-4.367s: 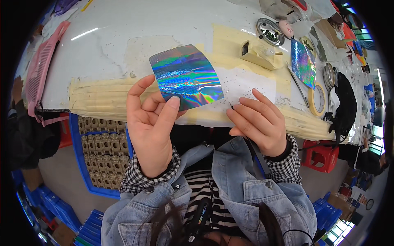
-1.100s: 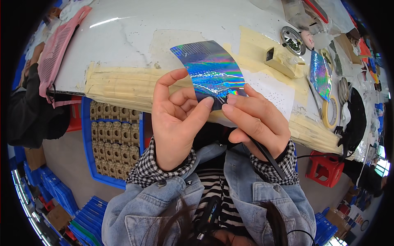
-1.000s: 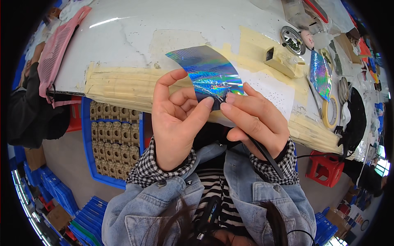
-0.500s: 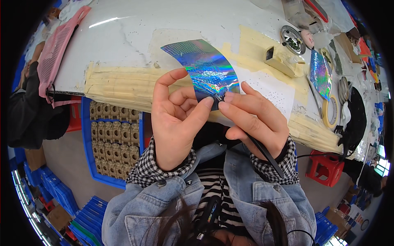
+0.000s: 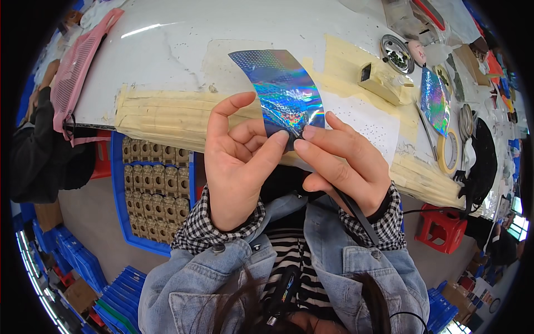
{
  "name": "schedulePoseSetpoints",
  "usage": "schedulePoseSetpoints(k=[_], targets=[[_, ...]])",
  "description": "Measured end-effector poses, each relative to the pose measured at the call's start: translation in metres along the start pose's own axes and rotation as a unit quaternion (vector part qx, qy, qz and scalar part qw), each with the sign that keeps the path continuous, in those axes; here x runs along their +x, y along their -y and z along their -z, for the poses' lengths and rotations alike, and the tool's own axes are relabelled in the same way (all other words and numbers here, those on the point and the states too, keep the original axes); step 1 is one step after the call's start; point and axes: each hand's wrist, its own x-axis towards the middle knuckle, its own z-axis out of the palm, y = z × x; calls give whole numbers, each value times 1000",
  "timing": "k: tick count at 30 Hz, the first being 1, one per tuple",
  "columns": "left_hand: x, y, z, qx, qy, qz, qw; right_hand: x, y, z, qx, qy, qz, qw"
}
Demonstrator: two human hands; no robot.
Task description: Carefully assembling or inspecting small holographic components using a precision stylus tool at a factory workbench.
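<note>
Left hand pinching lower edge of holographic sheet, held up over front of worktop. Right hand pinching black tweezers, tips at sheet. Apparent step: fine tweezer work; next move likely calls for steady sheet, light touch.

No text reads clearly; a black pen-shaped device bears small coloured lettering.
</note>
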Motion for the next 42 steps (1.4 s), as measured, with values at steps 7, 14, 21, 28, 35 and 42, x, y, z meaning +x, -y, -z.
schedulePoseSetpoints(k=[7, 14, 21, 28, 35, 42], targets=[[0, 0, 0, -1, 3, -2, 1000, 0, 0, 2, -1, 3, 3, 1000], [0, 0, -1, -3, -1, -1, 1000, 0, 0, 2, 2, 0, 1, 1000], [0, 1, 0, 0, -14, -1, 1000, -5, -3, 4, -12, -12, 8, 1000], [-1, 4, 1, 3, -36, -26, 999, -30, -9, 33, -135, 66, -28, 988], [-1, 7, 4, 12, -25, -44, 999, -30, -13, 32, -193, 126, -14, 973], [-1, 6, 4, 15, -18, -49, 999, -25, -11, 33, -182, 150, -21, 971]])
